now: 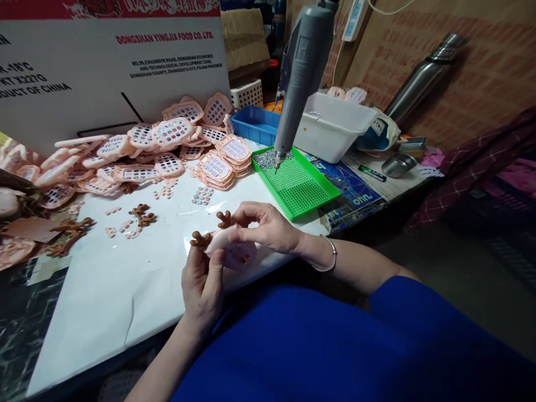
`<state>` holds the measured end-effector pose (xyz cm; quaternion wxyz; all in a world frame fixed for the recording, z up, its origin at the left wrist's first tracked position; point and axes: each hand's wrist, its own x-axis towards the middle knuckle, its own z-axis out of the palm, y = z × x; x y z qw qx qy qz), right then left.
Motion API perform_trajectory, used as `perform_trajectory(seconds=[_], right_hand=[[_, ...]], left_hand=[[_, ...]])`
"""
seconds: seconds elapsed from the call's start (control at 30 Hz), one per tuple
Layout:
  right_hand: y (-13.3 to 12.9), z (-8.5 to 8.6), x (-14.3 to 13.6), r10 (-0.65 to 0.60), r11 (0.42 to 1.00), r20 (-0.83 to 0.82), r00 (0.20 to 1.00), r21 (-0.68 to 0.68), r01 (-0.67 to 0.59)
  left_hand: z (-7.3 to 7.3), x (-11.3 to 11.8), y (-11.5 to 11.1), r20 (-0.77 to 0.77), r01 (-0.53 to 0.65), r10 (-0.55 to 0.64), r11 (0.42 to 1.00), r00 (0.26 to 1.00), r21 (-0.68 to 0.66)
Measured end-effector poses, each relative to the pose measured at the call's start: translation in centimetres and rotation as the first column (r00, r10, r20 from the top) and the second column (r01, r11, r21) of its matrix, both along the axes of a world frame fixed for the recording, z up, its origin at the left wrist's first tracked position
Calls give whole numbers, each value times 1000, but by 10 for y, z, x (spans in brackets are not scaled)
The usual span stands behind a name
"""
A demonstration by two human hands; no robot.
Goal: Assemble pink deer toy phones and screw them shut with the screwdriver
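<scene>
Both hands hold one pink plastic piece (240, 255) with brown antler-shaped parts (201, 239) at its top, above the table's front edge. My left hand (204, 285) grips its left side, thumb on the pink face. My right hand (272, 229) pinches its upper right edge with thumb and fingers. Several small holes or marks show on the pink face; their detail is blurred. Beyond my hands, a grey electric screwdriver (299, 84) hangs tip down over a green tray (312, 192) of small silvery screws.
Pink shells with button holes (171, 132) are heaped at the back left. Stacked pink panels (215, 170), small buttons (202, 195) and loose brown antlers (143, 215) lie on the white table (163, 279). Behind the green tray stand a blue tray (255, 125) and a white bin (335, 125).
</scene>
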<state>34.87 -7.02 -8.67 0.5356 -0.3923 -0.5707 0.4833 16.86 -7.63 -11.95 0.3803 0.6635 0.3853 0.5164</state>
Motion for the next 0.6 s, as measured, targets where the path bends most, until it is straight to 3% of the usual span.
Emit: perform_trajectory(seconds=[0.1, 0.23, 0.33, 0.47, 0.6], right_hand=[[-5, 0, 4, -42, 991, 145, 988, 130, 23], [-14, -1, 8, -118, 958, 389, 913, 286, 2], [-15, -2, 7, -209, 937, 452, 867, 345, 46], [-13, -2, 9, -221, 939, 469, 855, 339, 57], [-20, -2, 8, -134, 980, 520, 843, 194, 36]], left_hand=[[-8, -2, 2, 48, -18, 17, 1000, 999, 15], [-13, 0, 4, 158, -77, 66, 995, 985, 64], [-12, 4, 6, 187, -84, 62, 991, 980, 108], [-6, 8, 11, 214, -44, 37, 999, 976, 26], [7, 12, 16, 388, 22, 33, 990, 921, -138]])
